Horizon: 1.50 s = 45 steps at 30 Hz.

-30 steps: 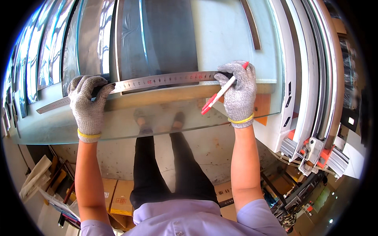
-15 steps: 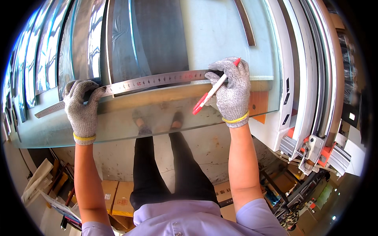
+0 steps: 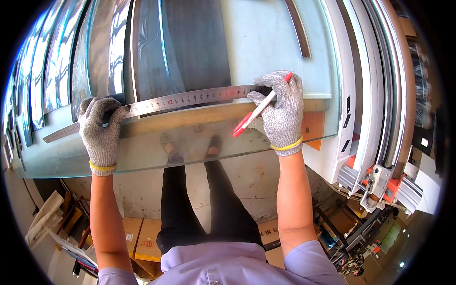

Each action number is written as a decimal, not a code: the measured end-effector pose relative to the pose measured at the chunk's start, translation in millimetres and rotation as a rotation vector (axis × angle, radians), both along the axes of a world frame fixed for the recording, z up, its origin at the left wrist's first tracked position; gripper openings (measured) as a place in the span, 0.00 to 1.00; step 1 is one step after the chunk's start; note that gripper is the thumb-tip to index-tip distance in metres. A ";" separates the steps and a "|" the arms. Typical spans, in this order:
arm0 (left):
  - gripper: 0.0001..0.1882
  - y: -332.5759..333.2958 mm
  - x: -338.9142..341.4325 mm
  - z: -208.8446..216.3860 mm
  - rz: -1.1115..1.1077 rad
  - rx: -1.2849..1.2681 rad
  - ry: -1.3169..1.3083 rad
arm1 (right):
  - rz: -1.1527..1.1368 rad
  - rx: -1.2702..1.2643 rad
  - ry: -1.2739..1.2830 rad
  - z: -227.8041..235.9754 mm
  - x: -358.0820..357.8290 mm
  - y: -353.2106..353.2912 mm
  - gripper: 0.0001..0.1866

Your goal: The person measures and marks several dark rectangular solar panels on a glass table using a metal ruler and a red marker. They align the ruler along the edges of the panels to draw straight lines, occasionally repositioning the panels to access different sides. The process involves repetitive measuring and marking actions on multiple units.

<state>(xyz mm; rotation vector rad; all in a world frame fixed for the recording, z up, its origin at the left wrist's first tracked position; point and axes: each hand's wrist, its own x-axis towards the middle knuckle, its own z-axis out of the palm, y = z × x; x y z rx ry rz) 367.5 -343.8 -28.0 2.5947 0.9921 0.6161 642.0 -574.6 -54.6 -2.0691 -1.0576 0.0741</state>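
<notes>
Gloved left hand (image 3: 100, 135) and right hand (image 3: 286, 116) pinch a steel ruler (image 3: 190, 99) across the near end of a dark panel (image 3: 202, 52) on a glass bench (image 3: 52, 159), right fingers also holding a red-and-white pen (image 3: 260, 112) — the ruler best kept flat and steady.

The steel ruler (image 3: 190, 99) was partly covered by the left hand (image 3: 100, 135) at centre left; its right end was hidden by the right hand (image 3: 284, 111). The frame's top edge cut off the dark sheet (image 3: 199, 47) and the brown strip (image 3: 299, 31). Clutter (image 3: 375, 248) at lower right was too small to identify.
</notes>
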 end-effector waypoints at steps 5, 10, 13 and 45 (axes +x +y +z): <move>0.10 -1.2 1.8 0.3 -0.018 -0.008 -0.019 | 0.031 0.000 -0.040 -0.3 1.0 0.5 0.17; 0.09 -0.3 5.3 9.8 -0.041 0.050 0.015 | 0.019 0.010 0.042 6.0 -3.2 0.9 0.16; 0.09 -0.2 6.7 7.6 -0.029 0.030 -0.036 | 0.008 0.021 0.107 5.0 -6.1 0.9 0.18; 0.10 -14.2 25.6 6.8 -0.055 -0.069 0.074 | 0.008 -0.024 -0.028 -1.4 -0.5 -0.2 0.18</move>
